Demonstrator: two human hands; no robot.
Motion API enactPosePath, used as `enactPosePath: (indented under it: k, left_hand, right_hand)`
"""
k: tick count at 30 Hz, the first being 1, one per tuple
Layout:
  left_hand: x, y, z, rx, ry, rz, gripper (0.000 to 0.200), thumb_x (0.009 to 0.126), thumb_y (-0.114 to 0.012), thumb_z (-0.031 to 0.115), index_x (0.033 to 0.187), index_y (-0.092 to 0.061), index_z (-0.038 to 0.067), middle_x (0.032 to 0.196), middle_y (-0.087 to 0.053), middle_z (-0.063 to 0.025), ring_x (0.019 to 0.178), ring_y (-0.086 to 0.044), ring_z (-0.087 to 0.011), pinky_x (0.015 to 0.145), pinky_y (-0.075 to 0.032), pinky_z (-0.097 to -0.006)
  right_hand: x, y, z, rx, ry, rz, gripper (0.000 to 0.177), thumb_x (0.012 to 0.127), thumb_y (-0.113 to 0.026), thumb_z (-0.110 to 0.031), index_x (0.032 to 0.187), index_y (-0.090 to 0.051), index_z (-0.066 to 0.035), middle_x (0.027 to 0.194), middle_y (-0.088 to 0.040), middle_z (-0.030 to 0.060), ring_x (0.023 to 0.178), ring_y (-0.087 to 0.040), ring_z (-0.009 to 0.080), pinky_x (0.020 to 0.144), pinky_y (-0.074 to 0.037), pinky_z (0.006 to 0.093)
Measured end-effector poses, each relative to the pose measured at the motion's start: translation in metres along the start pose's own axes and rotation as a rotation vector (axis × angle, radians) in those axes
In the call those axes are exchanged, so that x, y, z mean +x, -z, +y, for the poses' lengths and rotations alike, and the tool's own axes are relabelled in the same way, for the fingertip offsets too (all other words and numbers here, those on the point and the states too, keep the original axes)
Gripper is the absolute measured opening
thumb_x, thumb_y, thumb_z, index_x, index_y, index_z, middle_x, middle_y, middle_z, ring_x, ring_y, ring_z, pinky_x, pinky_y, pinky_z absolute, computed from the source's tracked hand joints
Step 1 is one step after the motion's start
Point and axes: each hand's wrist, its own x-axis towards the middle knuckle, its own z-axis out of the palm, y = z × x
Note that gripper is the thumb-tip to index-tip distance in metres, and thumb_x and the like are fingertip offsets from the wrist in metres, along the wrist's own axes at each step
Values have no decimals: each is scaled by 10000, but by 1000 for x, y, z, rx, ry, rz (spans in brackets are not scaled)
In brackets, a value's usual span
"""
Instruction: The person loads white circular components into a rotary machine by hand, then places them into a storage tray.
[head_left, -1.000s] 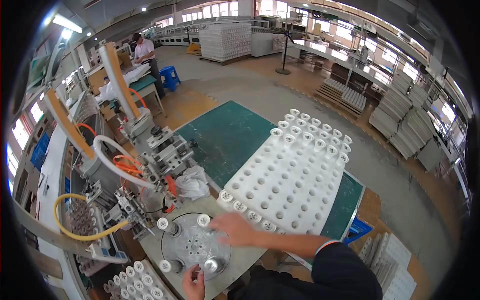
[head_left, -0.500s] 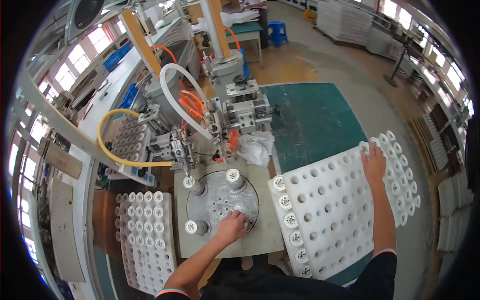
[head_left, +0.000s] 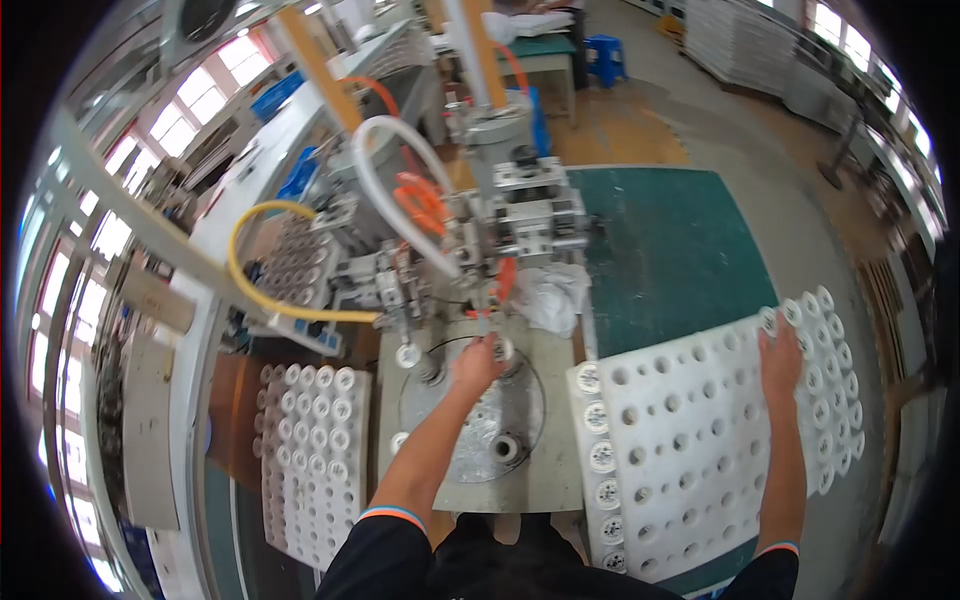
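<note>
My left hand [head_left: 477, 367] reaches over the round metal turntable [head_left: 475, 420], its fingers closed against a white round part [head_left: 503, 351] on the back right holder. Another white round part [head_left: 408, 355] sits on the back left holder. My left forearm partly covers a third part [head_left: 400, 442] at the front left. At the front right, a bare holder [head_left: 506, 447] shows its open centre. My right hand [head_left: 780, 362] is at the far right edge of the white perforated tray [head_left: 690, 440], fingers around a white round part [head_left: 768, 321].
A tray of white round parts [head_left: 318, 420] stands left of the turntable. More parts fill a tray [head_left: 825, 390] at the far right and a strip [head_left: 602, 457] beside the perforated tray. Behind the turntable are a machine head [head_left: 540, 220], hoses and a white cloth [head_left: 552, 300].
My left hand has moved from the front right holder to the back right one, leaving the front holder uncovered. My right hand stays at the tray's edge. The view has shifted left.
</note>
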Motion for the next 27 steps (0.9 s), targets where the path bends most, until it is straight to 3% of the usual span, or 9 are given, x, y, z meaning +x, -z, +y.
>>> enactPosePath:
  k: [4, 7, 9, 11, 15, 17, 19, 23, 27]
  left_hand:
    - [-50, 22, -11, -143, -37, 74, 554, 717, -727, 287, 1195, -497, 127, 1154, -549, -136, 972, -588, -348, 773, -493, -444]
    - [-130, 55, -52, -281, 61, 160, 544, 735, -717, 267, 1212, -496, 125, 1149, -544, -139, 988, -572, -358, 784, -486, -436]
    - [-177, 58, -88, -392, 117, 198, 548, 741, -715, 253, 1227, -494, 127, 1148, -540, -142, 1001, -563, -362, 796, -482, -430]
    - [-234, 59, -153, -408, 195, 415, 625, 720, -736, 250, 1278, -477, 142, 1145, -540, -145, 1035, -556, -342, 827, -474, -408]
    - [-332, 69, -294, -392, 698, 591, 701, 689, -760, 255, 1307, -464, 103, 1218, -534, -149, 1110, -534, -313, 922, -437, -395]
    - [-366, 77, -374, -93, 745, 723, 702, 692, -756, 233, 1310, -458, 84, 1279, -508, -158, 1157, -503, -321, 960, -413, -407]
    - [-384, 96, -435, -29, 778, 705, 688, 685, -759, 265, 1286, -484, 78, 1293, -500, -186, 1186, -484, -320, 967, -408, -415]
    - [-365, 138, -472, -128, 1120, 702, 648, 641, -741, 254, 1248, -545, 135, 1240, -554, -124, 1091, -546, -285, 924, -438, -388]
    - [-346, 134, -529, -267, 1027, 321, 672, 649, -754, 317, 1261, -545, 136, 1151, -613, -91, 1046, -586, -236, 881, -461, -359]
  right_hand:
    - [16, -37, 38, -192, -13, 4, 466, 897, -565, -303, 1291, -494, -64, 1244, -547, 169, 1121, -529, 345, 926, -427, 409]
    - [32, -71, 98, 159, 187, 47, 486, 910, -566, -259, 1318, -451, -20, 1267, -528, 175, 1117, -542, 292, 907, -440, 349]
    - [39, -56, 83, 462, -114, -220, 552, 928, -540, -304, 1355, -401, 18, 1306, -503, 200, 1097, -549, 267, 905, -437, 316]
    - [50, -64, 94, 442, -7, -177, 525, 925, -545, -285, 1341, -422, 11, 1277, -534, 180, 1069, -567, 251, 878, -455, 312]
    - [7, -11, 15, -58, 143, 163, 498, 890, -521, -429, 1195, -556, -36, 1077, -626, 147, 936, -612, 326, 776, -498, 421]
    - [-6, -1, 1, -193, 179, 255, 506, 881, -515, -465, 1158, -589, -48, 1027, -650, 139, 903, -623, 344, 750, -509, 448]
    - [2, 0, 1, -392, 165, -67, 548, 866, -526, -505, 1205, -563, -76, 1078, -638, 125, 963, -617, 324, 800, -502, 448]
    - [39, 11, 0, -721, 161, -81, 455, 898, -494, -462, 1199, -561, -128, 955, -635, 49, 810, -629, 255, 723, -482, 389]
    - [23, -12, -35, -291, 383, 146, 447, 885, -562, -288, 1259, -505, -48, 1112, -604, 119, 917, -618, 244, 797, -476, 356]
